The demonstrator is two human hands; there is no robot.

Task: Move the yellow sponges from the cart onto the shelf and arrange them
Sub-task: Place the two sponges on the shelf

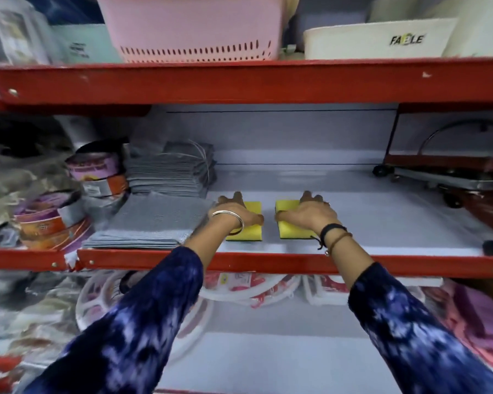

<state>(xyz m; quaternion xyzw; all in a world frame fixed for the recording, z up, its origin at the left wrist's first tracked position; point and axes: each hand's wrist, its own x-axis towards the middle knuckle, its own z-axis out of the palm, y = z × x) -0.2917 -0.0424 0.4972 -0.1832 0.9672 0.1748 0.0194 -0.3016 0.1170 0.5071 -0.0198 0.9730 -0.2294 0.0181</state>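
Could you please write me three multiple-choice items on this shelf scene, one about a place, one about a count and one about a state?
1. Where do the yellow sponges lie?
A. in the pink basket
B. on the middle shelf, right of the grey cloths
C. on the bottom shelf

2. How many yellow sponges show on the shelf?
A. one
B. two
C. four

3. What are the hands doing?
A. each rests flat on a sponge
B. both hang clear of the shelf
C. both hold one sponge together

Answers:
1 B: the left sponge and the right sponge lie on the middle shelf, right of the grey cloths.
2 B: two are visible, set apart.
3 A: the left hand and the right hand each cover one sponge.
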